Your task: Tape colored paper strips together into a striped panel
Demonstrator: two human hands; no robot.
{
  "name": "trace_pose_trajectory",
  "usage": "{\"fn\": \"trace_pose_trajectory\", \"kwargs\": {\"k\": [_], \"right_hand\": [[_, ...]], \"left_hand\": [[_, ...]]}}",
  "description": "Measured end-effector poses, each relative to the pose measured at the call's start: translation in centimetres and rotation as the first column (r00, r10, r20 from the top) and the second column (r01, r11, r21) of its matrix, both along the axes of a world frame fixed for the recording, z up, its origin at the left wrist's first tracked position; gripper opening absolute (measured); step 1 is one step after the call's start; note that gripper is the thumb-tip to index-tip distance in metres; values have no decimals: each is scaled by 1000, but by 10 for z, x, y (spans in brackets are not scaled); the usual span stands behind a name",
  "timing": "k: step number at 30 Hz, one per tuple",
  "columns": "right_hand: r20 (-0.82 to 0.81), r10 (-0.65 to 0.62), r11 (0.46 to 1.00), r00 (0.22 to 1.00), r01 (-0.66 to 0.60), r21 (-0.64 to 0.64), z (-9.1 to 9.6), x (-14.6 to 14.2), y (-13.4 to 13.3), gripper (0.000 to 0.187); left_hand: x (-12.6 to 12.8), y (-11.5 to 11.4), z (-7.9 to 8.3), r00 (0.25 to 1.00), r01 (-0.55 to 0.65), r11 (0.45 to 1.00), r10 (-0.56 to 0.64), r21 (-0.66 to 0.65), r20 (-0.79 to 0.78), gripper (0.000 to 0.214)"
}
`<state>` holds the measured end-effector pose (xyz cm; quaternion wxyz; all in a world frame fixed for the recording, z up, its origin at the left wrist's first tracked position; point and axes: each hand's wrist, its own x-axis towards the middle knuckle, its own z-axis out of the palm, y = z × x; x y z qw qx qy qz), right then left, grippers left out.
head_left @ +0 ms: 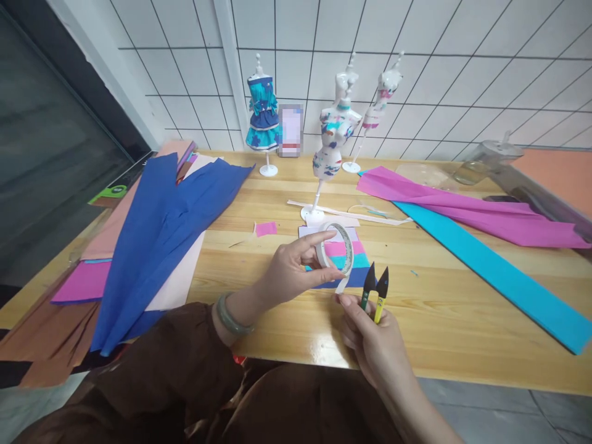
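Observation:
My left hand (296,268) grips a roll of white tape (337,248), thumb and fingers wrapped round it. A loose end of tape hangs down from the roll to my right hand (374,342), which pinches that end. The same hand also holds small black thread snips (375,288) with green and yellow handles, blades pointing up. Just behind the roll lies a small stack of pink, teal and blue paper pieces (352,259) on the wooden table (439,308).
Three small dress-form mannequins (333,132) stand at the back by the tiled wall. Blue crepe paper (157,234) and other sheets lie at left. Pink (462,206) and teal (499,271) strips lie at right, beside a clear jar (485,161). A small pink scrap (266,229) lies mid-table.

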<state>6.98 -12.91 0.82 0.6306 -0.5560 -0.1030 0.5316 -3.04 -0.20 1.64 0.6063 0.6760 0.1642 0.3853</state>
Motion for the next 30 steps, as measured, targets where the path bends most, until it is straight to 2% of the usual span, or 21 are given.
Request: {"fn": "trace_pose_trajectory", "kwargs": {"k": [4,7,9,12,16,19,22,25,28,30], "right_hand": [[-10,11,1000,1000,-11,9,-1,0,1,33],[-14,17,1000,1000,-17,21,0,0,2,31],[-19,25,999,1000,-24,23,0,0,3,30],[-5,32,999,999,-32,21,-1,0,3,29],[76,52,999,996,-53,2,-6,-1,0,29],[145,96,995,985,-93,-29,-11,0,-3,28],[190,127,992,974,-122,-39,-14,2,-6,26],[215,137,990,967,-131,-44,-16,2,-8,24],[223,128,992,966,-120,-48,-16,2,-9,25],[203,118,993,972,-110,-48,-17,3,-10,25]], "left_hand": [[-1,-1,1,997,-74,987,77,144,-19,63],[-2,0,2,990,-125,942,138,311,-21,59],[-2,1,3,988,-136,921,151,366,-14,56],[-2,3,3,985,-161,928,174,336,-7,53],[0,7,5,983,-182,972,183,147,9,43],[1,10,7,994,-90,995,93,-45,65,31],[1,14,10,992,-6,991,22,-130,126,31],[0,15,11,990,39,996,-28,-76,138,53],[-1,14,9,992,82,995,-86,49,94,79],[-2,15,7,996,84,987,-88,136,29,88]]}}
